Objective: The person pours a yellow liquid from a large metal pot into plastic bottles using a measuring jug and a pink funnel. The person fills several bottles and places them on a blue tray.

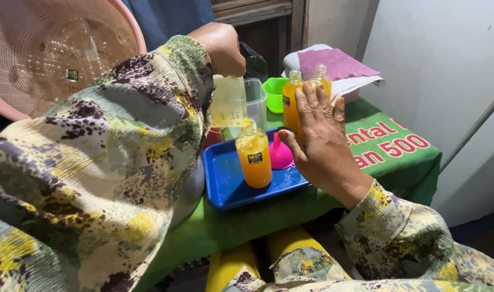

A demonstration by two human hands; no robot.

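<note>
Patterned sleeves fill the lower frame, the left one sweeping up the left half to the left hand point(221, 47) at top centre. That hand is clenched around the upper edge of a pale translucent measuring jug point(229, 101), which hangs tilted below the fist, its lower lip just above and slightly left of the open neck of an orange-filled bottle point(254, 156). The bottle stands upright, long axis vertical, on a blue tray point(225, 189) at frame centre, so the jug's mouth lies almost straight above its opening.

Right of the bottle, the right hand point(321, 141) is spread flat with fingers released, gripping nothing; its palm hovers over the tray's right edge, its thumb just beside a pink funnel point(281, 154) lying on the tray. Its fingertips reach toward two more orange bottles point(293, 103) standing behind the tray. The right hand is the nearer one to the funnel; the left is nearer the bottle's neck. A green cup point(274, 93) and a clear tub point(256, 100) sit further back on the green table cover point(398, 162).
</note>
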